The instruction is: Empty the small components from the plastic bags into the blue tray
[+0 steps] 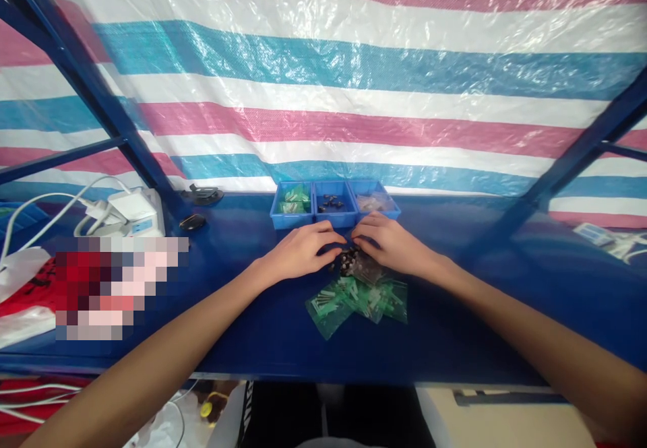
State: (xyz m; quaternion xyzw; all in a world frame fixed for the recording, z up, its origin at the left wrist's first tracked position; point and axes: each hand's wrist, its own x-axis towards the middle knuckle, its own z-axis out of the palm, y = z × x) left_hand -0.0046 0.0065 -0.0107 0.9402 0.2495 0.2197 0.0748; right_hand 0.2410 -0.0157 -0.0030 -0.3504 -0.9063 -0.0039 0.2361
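Note:
Over a heap of small dark pieces (348,259) on the blue table, both hands reach in from either side. My left hand (306,249) is at the heap's left edge, its thumb and forefinger apart with nothing visible between them. On the other side, my right hand (391,242) has its fingers spread and bent, with fingertips by the heap's upper right; its thumb is mostly hidden. Clear bags (368,269) with brownish contents lie under that hand. Nearer to me are several green-tinted clear bags (328,306) of pale, slim pieces.
Behind the hands stand three joined blue bins: the left bin (275,219) holds green bags, the middle bin (333,220) dark pieces, the right bin (395,211) clear bags. A power strip with white plugs (134,209) and a black mouse-like object (193,222) lie left, near blue frame posts (136,145).

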